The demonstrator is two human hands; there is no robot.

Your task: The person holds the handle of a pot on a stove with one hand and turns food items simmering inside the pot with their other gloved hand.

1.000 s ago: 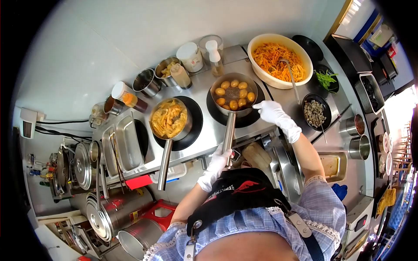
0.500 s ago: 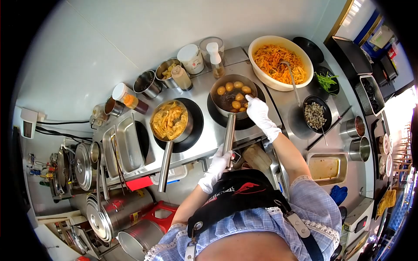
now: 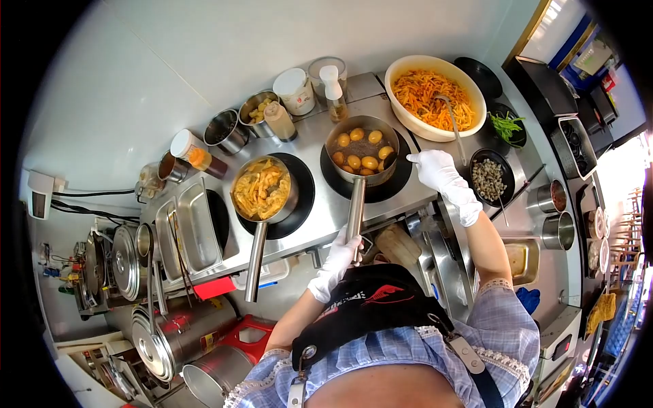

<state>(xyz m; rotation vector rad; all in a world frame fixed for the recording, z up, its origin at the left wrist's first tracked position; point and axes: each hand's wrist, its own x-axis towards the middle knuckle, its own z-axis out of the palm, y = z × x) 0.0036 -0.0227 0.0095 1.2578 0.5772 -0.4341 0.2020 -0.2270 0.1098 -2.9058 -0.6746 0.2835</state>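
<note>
My left hand (image 3: 339,257), in a white glove, wraps round the long metal handle of a saucepan (image 3: 358,211). Several brown eggs (image 3: 369,162) lie in dark liquid inside that pan, which sits over a black round burner (image 3: 401,187). To the right of the pan rim is my gloved right hand (image 3: 439,171), its fingers curled and the index finger toward the pan. A dark spoon-like tip (image 3: 390,160) shows at the pan's right inner edge; whether its handle runs into my right hand is hard to make out.
A second saucepan (image 3: 261,190) with yellowish food stands left, its handle jutting forward. Behind are a squeeze bottle (image 3: 279,121) and a spray bottle (image 3: 333,94). A large bowl (image 3: 401,122) of orange shreds and a black bowl (image 3: 491,178) with a spoon are on the right.
My right hand has moved right, from over the egg pan to beside its rim. The eggs have shifted within the liquid. My left hand still grips the handle.
</note>
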